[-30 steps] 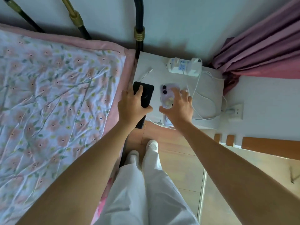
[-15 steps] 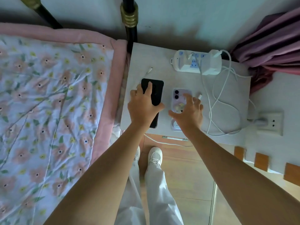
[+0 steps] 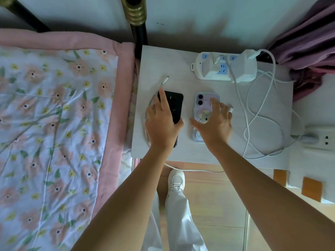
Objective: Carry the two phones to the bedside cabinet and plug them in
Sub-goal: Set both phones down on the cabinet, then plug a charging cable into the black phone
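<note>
A black phone lies face down on the white bedside cabinet, with my left hand gripping it, thumb on its right edge and index finger along its back. Beside it to the right lies a purple-cased phone; my right hand spans it, thumb at the left edge, fingers over the right. One white charging cable curves left of the black phone, its plug end free. A second cable end shows by my right fingers.
A white power strip with a charger block sits at the cabinet's back. Looped white cable covers the right side, running to a wall socket. The floral bed is at left, a bedpost behind, purple curtain right.
Both hands have carried the phones forward over the cabinet and lowered them flat onto its top. The view has moved closer to the cabinet.
</note>
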Demonstrator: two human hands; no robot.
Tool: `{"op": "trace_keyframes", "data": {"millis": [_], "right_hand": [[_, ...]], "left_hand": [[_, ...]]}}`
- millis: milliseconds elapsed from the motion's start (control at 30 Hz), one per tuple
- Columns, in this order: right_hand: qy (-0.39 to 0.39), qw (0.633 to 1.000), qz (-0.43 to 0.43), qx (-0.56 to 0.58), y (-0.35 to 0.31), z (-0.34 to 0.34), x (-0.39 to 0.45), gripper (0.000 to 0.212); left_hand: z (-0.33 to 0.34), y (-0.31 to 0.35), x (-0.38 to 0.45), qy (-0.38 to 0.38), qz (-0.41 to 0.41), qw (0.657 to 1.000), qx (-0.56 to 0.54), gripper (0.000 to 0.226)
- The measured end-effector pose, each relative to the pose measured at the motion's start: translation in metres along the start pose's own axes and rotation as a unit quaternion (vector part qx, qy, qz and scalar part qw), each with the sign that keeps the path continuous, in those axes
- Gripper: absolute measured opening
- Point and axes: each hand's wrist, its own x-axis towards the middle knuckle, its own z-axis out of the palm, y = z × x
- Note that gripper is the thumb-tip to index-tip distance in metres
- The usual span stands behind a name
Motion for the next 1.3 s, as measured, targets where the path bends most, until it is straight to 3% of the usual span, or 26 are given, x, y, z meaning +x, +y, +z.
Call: {"op": "trace_keyframes", "data": {"millis": [200,400,633,800,900,1067,1300], "right_hand": [[0.015,1.000,-0.018,0.007,-0.002,0.001,-0.002,0.103],[-0.005,0.997,-0.042,-0.062,-0.001,0.008,-0.008,0.097],[-0.050,0.998,-0.013,-0.021,-0.003,0.014,-0.011,0.088],[-0.046,0.999,-0.001,0.004,-0.008,0.009,-0.011,0.082],[-0.016,0.999,-0.049,0.007,-0.013,0.007,-0.013,0.072],[-0.049,0.988,-0.143,-0.011,-0.026,0.010,-0.021,0.070],[-0.115,0.963,-0.236,-0.065,-0.036,0.020,-0.028,0.075]], "left_hand": [[0.006,-0.003,0.002,0.026,0.006,1.000,-0.013,0.104],[0.011,-0.007,0.000,0.036,0.031,0.999,0.026,0.108],[-0.003,-0.018,0.027,0.116,0.027,0.991,-0.054,0.037],[-0.008,-0.023,0.067,0.081,0.087,0.992,-0.042,0.039],[-0.008,-0.015,0.089,0.052,0.067,0.996,-0.032,0.019],[-0.007,-0.004,0.115,0.020,0.052,0.998,0.021,0.028],[0.002,-0.017,0.104,0.058,0.134,0.985,0.087,0.028]]}}
